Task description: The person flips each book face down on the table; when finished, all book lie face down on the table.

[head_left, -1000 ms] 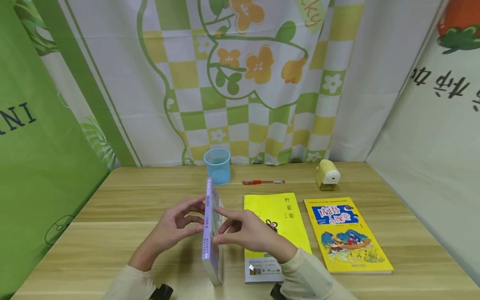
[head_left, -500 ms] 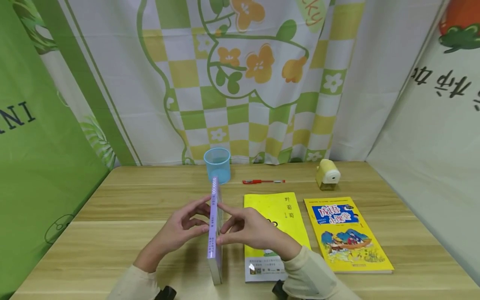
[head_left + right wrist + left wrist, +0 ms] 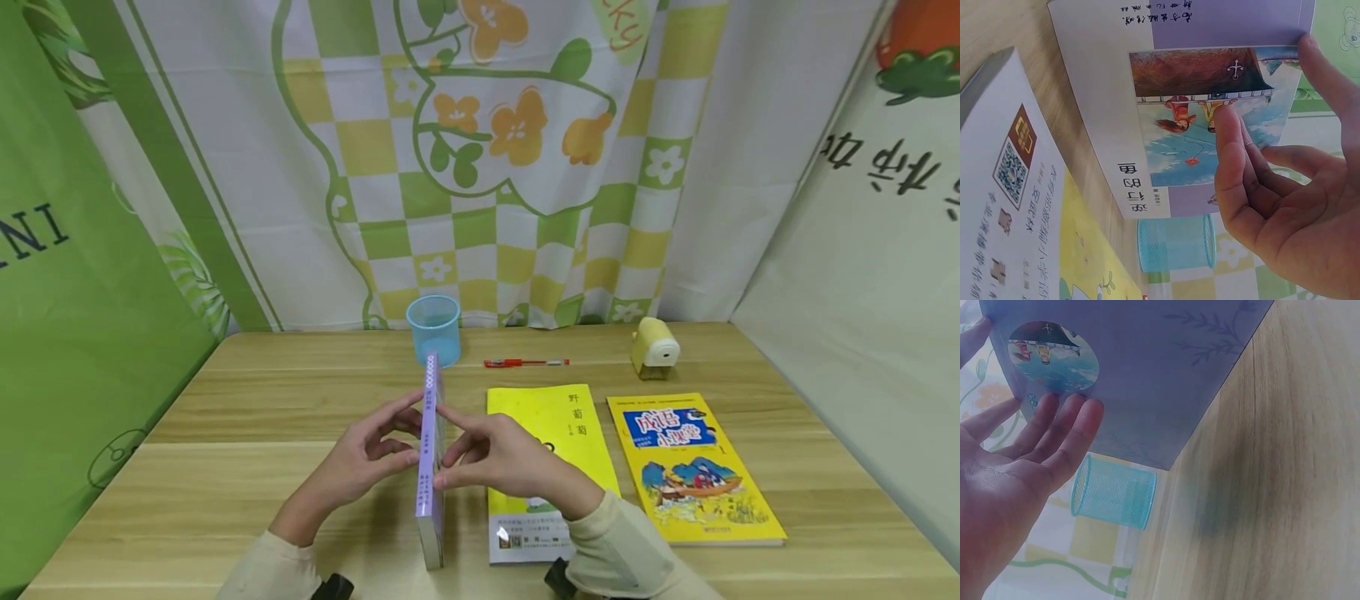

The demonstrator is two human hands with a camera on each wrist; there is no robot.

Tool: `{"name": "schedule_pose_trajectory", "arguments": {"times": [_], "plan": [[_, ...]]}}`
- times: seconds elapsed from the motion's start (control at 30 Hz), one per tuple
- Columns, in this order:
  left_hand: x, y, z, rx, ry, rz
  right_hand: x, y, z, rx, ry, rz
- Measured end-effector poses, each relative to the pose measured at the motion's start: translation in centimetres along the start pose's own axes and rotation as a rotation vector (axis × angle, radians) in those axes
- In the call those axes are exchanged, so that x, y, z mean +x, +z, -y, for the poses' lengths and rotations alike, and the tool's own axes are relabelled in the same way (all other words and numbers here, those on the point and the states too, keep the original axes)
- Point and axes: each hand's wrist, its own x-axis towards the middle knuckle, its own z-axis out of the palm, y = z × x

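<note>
A purple book (image 3: 426,454) stands on its edge with the spine up, held between my two hands. From the left, the fingers and thumb of my left hand (image 3: 363,458) hold its plain lilac cover (image 3: 1141,369). My right hand (image 3: 510,467) holds the opposite side; its thumb and index fingertip lie at the spine edge and another fingertip rests on the cover picture (image 3: 1172,150) of a ship and children. To the right lie a yellow book (image 3: 536,408), partly covered by my right hand and forearm, and a second yellow book (image 3: 705,500) with a blue title patch.
Behind the purple book stands a light-blue mesh pen holder (image 3: 435,329). A red pen (image 3: 525,363) lies to its right, and a yellow-and-white pencil sharpener (image 3: 655,350) stands at the back right. A patterned curtain (image 3: 487,242) hangs along the back edge of the wooden table (image 3: 247,400).
Both hands and the purple book have shifted slightly right. The book's tilt has straightened to upright. Over the last half second, almost nothing has moved.
</note>
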Motion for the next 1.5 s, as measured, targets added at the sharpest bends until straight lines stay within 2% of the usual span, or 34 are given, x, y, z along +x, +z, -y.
{"name": "schedule_pose_trajectory", "arguments": {"times": [0.77, 0.87, 1.07, 1.17, 1.5], "plan": [[0.2, 0.6, 0.5, 0.029, -0.015, 0.002, -0.2, -1.0, 0.2, -0.048, -0.015, 0.018], [0.2, 0.8, 0.8, 0.041, -0.041, 0.018, -0.4, -1.3, 0.3, -0.054, 0.003, 0.012], [-0.1, 1.5, 1.5, 0.068, -0.167, 0.079, -0.6, -1.9, 0.5, -0.067, 0.029, 0.011], [-0.1, 1.8, 1.8, 0.065, -0.209, 0.096, -0.7, -2.4, 0.4, -0.081, 0.028, 0.021], [-0.1, 2.2, 1.9, 0.033, -0.224, 0.093, -1.1, -3.9, 0.1, -0.060, 0.067, 0.057]]}}
